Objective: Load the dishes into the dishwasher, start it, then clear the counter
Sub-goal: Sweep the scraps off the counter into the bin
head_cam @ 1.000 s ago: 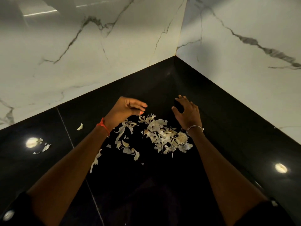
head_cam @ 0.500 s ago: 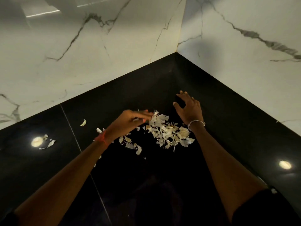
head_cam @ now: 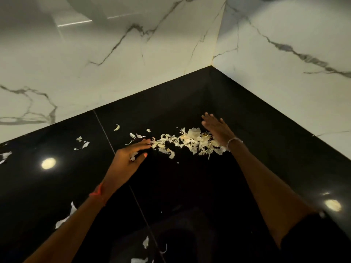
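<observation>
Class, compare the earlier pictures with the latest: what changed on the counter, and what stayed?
The left hand moved to the left end of the peel pile, fingers straightened. The right hand flattened against its right side. Stray scraps on the black counter stayed put.

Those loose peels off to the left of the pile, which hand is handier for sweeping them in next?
Probably the left hand: it sits at the left end of the pile, nearest the stray peels. The right hand walls the pile's right side.
</observation>
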Demonstrator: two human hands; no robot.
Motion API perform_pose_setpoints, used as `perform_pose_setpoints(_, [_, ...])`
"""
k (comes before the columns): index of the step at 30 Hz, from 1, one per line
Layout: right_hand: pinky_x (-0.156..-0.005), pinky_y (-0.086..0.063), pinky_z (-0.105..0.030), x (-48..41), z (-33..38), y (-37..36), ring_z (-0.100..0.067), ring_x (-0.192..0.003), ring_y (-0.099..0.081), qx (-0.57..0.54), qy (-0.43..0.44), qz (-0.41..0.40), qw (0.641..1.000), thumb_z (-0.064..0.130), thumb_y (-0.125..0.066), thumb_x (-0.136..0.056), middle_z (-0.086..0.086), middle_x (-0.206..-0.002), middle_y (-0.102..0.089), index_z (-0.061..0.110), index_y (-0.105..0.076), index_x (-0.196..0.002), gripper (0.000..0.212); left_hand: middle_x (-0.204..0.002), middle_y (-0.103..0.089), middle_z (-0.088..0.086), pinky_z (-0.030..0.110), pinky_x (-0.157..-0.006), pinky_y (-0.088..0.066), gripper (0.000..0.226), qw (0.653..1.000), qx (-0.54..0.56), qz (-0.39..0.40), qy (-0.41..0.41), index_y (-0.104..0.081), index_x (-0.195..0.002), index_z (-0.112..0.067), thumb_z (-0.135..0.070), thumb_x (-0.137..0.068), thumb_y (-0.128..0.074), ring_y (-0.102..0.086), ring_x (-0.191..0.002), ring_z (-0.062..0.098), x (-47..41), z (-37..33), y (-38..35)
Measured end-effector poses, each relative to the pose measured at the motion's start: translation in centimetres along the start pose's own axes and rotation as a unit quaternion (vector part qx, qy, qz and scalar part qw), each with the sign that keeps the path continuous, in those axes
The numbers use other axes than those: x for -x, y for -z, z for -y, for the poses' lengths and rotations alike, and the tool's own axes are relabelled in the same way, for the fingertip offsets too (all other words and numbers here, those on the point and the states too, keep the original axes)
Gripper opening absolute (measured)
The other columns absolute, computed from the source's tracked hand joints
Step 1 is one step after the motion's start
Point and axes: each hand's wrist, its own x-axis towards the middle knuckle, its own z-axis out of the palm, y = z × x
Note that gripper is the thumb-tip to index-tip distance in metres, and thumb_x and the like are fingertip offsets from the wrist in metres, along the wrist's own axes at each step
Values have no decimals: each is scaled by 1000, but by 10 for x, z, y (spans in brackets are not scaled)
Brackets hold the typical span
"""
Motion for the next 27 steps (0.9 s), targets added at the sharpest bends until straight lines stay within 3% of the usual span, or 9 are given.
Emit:
perform_pose_setpoints(4, [-118, -7, -34, 53, 45, -22, -18, -142, -18, -210, 23, 52, 976, 32, -28, -101, -1, -153, -20, 17, -22, -145, 48, -140, -34, -17, 27, -112, -19, 44, 999, 0, -40, 33, -42, -130, -28, -13, -90, -54, -23, -134, -3, 27, -1, -14])
perform_pose_setpoints(7, [-111, -19, -31, 67, 52, -20, -17, -139, -23, -307, 30, 20, 951, 43, -27, -97, 0, -153, -21, 22, -27, -144, 51, -148, -26, -12, 27, -109, -11, 47, 996, -32, -63, 46, -40, -137, -23, -17, -92, -51, -18, -137, 4, 27, -3, -15])
perform_pose_setpoints(11, [-117, -13, -35, 51, 43, -26, -20, -143, -13, -166, -45, -33, 984, 43, -22, -98, -5, -154, -16, 14, -23, -144, 54, -153, -21, -5, 36, -115, -12, 50, 995, -69, -35, 62, -34, -141, -21, -23, -94, -49, -15, -141, 10, 21, 0, -15])
perform_pose_setpoints(14, [-116, -9, -34, 56, 66, -45, -17, -143, -9, -45, 34, 2, 998, 55, -13, -92, -4, -155, -14, 14, -19, -145, 68, -153, -21, -1, 29, -110, -12, 51, 994, -77, -30, 76, -30, -142, -18, -23, -94, -48, -16, -141, 14, 21, -1, -17])
perform_pose_setpoints(18, [-101, -36, -29, 53, 90, -38, -27, -130, -40, -231, 54, 21, 971, 37, -30, -99, -5, -155, -12, 23, -17, -146, 51, -151, -26, 3, 40, -115, -22, 53, 993, -59, -33, 96, -30, -142, -16, -23, -93, -50, -22, -140, 17, 21, -2, -16])
perform_pose_setpoints(20, [-91, -39, -22, 32, 88, -29, -18, -118, -51, -222, 40, -23, 974, 38, -30, -98, -6, -155, -12, 20, -19, -146, 52, -150, -28, 3, 41, -114, -24, 53, 993, -54, -36, 101, -31, -141, -16, -22, -93, -51, -24, -139, 18, 22, -2, -16])
perform_pose_setpoints(22, [-101, -38, -31, 7, 84, -28, -21, -127, -43, -185, 14, -20, 982, 41, -32, -97, -8, -155, -14, 14, -20, -145, 56, -149, -30, 3, 40, -114, -25, 52, 993, -51, -44, 100, -33, -140, -16, -22, -92, -52, -26, -138, 17, 22, -2, -15])
perform_pose_setpoints(24, [-115, -23, -41, -7, 87, -33, -24, -141, -20, -137, 9, 1, 991, 44, -31, -97, -9, -154, -19, 10, -20, -145, 60, -148, -32, 3, 40, -113, -28, 52, 993, -47, -49, 100, -34, -140, -15, -21, -91, -53, -28, -137, 17, 22, -3, -15])
perform_pose_setpoints(27, [-116, -10, -38, -2, 104, -46, -20, -143, -9, -89, 67, 30, 993, 46, -30, -96, -4, -155, -14, 15, -17, -146, 60, -145, -36, 3, 33, -110, -31, 51, 993, -29, -66, 96, -36, -138, -14, -19, -90, -54, -34, -134, 16, 21, -4, -16])
